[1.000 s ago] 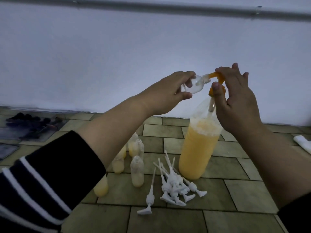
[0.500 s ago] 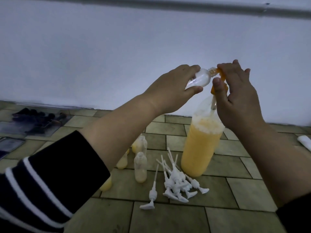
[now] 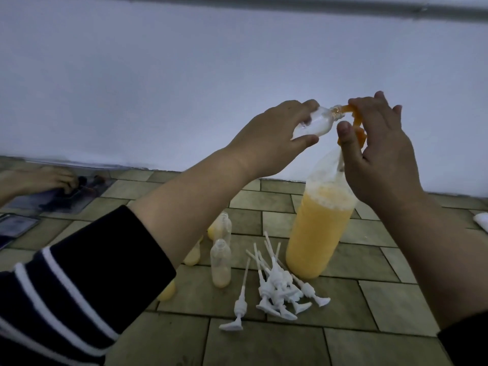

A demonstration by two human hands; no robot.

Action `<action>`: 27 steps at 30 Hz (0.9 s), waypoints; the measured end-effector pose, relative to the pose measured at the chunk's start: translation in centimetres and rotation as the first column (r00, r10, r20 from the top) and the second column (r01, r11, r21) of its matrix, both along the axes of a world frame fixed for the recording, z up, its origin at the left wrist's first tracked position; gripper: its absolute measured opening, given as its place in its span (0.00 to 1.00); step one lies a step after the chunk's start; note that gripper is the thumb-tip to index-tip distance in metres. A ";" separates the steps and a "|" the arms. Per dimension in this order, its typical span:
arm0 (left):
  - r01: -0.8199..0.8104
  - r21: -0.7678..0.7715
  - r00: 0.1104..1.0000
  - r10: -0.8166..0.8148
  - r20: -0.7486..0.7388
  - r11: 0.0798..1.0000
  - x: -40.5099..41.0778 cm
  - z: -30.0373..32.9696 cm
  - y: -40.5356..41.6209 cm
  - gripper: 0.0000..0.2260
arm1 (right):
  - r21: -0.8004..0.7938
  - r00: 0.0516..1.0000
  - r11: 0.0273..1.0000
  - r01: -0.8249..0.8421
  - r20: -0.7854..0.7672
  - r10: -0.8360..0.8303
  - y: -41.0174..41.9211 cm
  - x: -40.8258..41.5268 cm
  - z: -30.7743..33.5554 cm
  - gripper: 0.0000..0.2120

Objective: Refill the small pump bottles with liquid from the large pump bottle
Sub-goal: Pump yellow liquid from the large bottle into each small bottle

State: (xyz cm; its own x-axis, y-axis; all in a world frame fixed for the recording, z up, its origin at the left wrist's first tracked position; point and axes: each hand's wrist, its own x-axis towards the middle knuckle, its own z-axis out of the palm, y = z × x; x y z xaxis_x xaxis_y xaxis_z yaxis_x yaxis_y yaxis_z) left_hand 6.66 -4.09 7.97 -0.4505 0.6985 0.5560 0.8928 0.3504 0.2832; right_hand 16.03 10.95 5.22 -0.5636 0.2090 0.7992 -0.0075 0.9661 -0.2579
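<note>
A large clear bottle (image 3: 318, 233) holding orange-yellow liquid stands on the tiled floor, topped by an orange pump head (image 3: 356, 122). My right hand (image 3: 380, 157) rests on that pump head, thumb against its side. My left hand (image 3: 274, 138) holds a small clear bottle (image 3: 132, 124) tilted, its open mouth pressed to the orange nozzle. Several small bottles (image 3: 221, 262) without caps stand on the floor below my left arm, some partly filled with yellow liquid. A heap of white pump tops (image 3: 277, 291) lies beside them.
A white wall rises just behind the bottles. At far left another person's hand (image 3: 39, 180) rests on a dark tray of small items. A dark flat object (image 3: 15, 225) lies on the floor at left. Something white (image 3: 482, 220) lies at the right edge.
The view has shifted slightly, and both hands stay at the pump nozzle. Another person's hand has appeared on the dark tray at far left.
</note>
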 end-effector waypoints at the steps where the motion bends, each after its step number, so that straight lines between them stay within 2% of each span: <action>1: -0.008 -0.008 1.000 0.008 -0.002 1.000 0.0 -0.2 0.2 0.21 | -0.011 1.000 1.000 0.004 -0.003 -0.004 -0.1 -0.1 -0.3 0.23; 4: -0.040 -0.034 0.999 0.039 -0.029 0.999 -0.2 -0.4 0.3 0.21 | -0.016 1.000 1.000 -0.004 0.004 0.004 -0.4 -0.5 -0.6 0.22; 11: -0.062 -0.009 0.992 0.061 -0.109 0.998 -0.3 0.7 0.3 0.20 | 0.072 0.999 0.997 0.035 0.011 -0.036 -0.6 -0.1 0.9 0.27; 15: -0.060 -0.023 0.992 0.057 -0.110 0.998 -0.1 0.0 0.9 0.23 | 0.029 0.996 0.996 0.089 -0.008 -0.089 -0.5 -0.2 -0.2 0.24; 18: -0.064 -0.049 0.993 0.059 -0.099 0.997 -0.1 -0.3 0.6 0.22 | -0.003 0.998 0.998 0.061 0.011 -0.061 -0.8 -0.2 -0.6 0.24; 21: -0.059 -0.038 0.993 0.055 -0.105 0.997 -0.2 0.3 0.3 0.20 | 0.029 0.998 0.999 0.039 0.051 -0.040 -0.7 0.2 0.1 0.26; 24: -0.054 -0.025 0.988 0.050 -0.144 0.998 0.1 1.0 0.5 0.20 | 0.015 1.000 1.000 0.015 0.018 -0.015 -0.6 0.8 0.9 0.29; 27: -0.066 -0.016 0.983 0.063 -0.171 0.998 0.1 1.1 0.8 0.21 | 0.006 0.999 0.999 0.033 -0.003 -0.033 -0.4 0.4 0.7 0.27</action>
